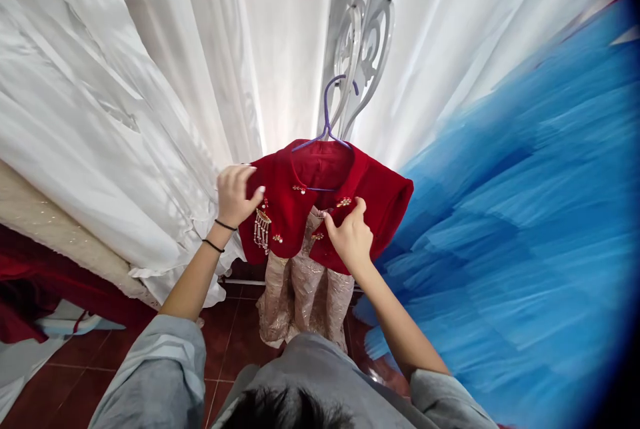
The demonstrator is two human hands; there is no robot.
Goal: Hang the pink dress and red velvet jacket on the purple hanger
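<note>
A short red jacket hangs on a purple wire hanger, its front parted. Gold floral fastenings line its front edges, and a beaded tassel brooch hangs on one side. My left hand is at the jacket's left shoulder, fingers loosely curved and thumb apart. At the opposite front panel is my right hand, its thumb by the front edge and its index finger spread away from it; some fingers are hidden. Below the jacket hangs a pale gold patterned garment.
A white scrolled metal stand carries the hanger. White gowns or drapes fill the left and back. Blue layered tulle crowds the right. Dark red floor tiles show below, with red fabric at lower left.
</note>
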